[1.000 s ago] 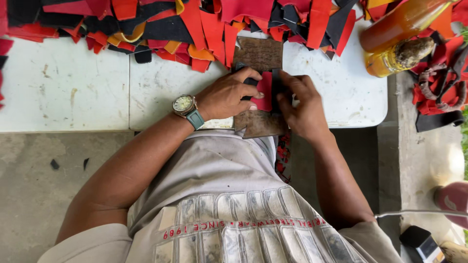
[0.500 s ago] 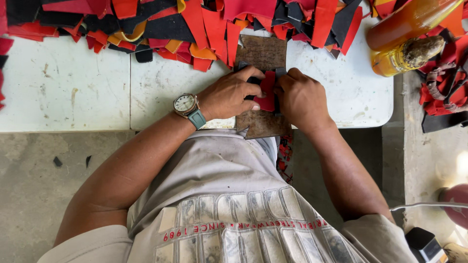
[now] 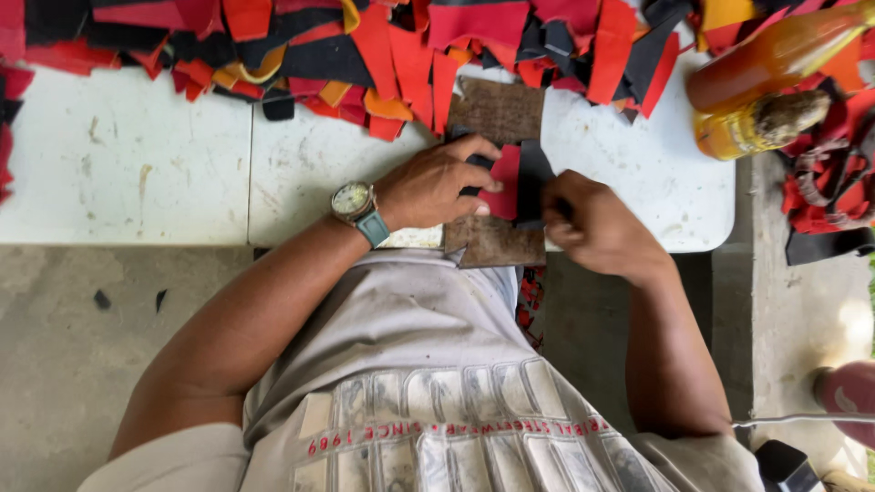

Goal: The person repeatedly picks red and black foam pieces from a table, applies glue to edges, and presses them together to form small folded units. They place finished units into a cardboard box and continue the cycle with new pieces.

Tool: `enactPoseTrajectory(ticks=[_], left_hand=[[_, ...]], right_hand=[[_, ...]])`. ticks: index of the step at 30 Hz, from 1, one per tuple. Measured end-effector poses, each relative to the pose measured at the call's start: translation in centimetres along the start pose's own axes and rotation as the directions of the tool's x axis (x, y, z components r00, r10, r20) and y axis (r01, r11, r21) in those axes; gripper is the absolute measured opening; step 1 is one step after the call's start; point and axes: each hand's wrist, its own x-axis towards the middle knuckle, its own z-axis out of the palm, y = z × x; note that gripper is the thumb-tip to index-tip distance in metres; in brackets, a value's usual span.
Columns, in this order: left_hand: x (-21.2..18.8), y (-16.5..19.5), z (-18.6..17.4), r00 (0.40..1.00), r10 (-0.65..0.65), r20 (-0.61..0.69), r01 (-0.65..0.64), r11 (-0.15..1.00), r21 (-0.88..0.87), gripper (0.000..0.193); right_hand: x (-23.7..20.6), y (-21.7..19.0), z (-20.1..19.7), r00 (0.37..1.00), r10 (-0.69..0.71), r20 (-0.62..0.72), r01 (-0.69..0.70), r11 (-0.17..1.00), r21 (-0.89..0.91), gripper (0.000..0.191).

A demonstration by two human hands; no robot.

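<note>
At the near edge of the white surface (image 3: 137, 173), both hands work over a worn brown board (image 3: 497, 114) that overhangs the edge toward the person's lap. Left hand (image 3: 433, 187), wristwatch (image 3: 354, 202) on the wrist, lies palm down with fingers curled, pinning a small red piece (image 3: 503, 182) flat on the board. Right hand (image 3: 597, 228) is closed in a fist just right of that piece, gripping something dark; cannot tell what, the fingers cover it. A black piece (image 3: 533, 173) lies under and beside the red one, between the two hands.

Outward: a heap of red, black and orange cut scraps (image 3: 383, 46) runs along the far side of the surface, touching the far end of the board. Two orange-tinted bottles (image 3: 775, 87) lie on their sides at the surface's far right corner. More red and black strips (image 3: 834, 196) are piled off the right edge. Concrete floor (image 3: 64, 328) below, with a few dark offcuts on it. Person wears a pale grey shirt (image 3: 410, 364).
</note>
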Motion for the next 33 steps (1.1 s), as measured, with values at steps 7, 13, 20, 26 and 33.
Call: enactPoseTrajectory(ticks=[7,13,20,26,33], left_hand=[[-0.6,0.0,-0.2,1.0,0.02,-0.019,-0.02,1.0,-0.016,0.038],[-1.6,1.2,-0.3,0.974,0.118,-0.193,-0.119,0.993,0.007,0.061],[-1.4,1.8,0.2,0.974,-0.065,-0.219,-0.026,0.92,-0.39,0.092],[0.0,2.0,0.2,0.952,-0.188,-0.242,0.14,0.969,-0.202,0.06],[1.3,5.0,-1.6,0.862,0.041,-0.505,-0.153,0.971,-0.182,0.065]], right_hand=[[-3.3,4.5,1.5,0.878,0.293,-0.378,-0.221,0.95,0.221,0.022],[-0.3,3.4,2.6,0.817,0.395,-0.419,-0.293,0.912,0.288,0.05],[1.2,1.7,2.5,0.919,0.028,-0.393,0.01,0.996,0.094,0.031],[1.6,2.9,3.6,0.938,0.096,-0.332,0.134,0.784,0.606,0.02],[2.7,0.7,3.3,0.852,0.14,-0.505,0.281,0.692,0.665,0.02]])
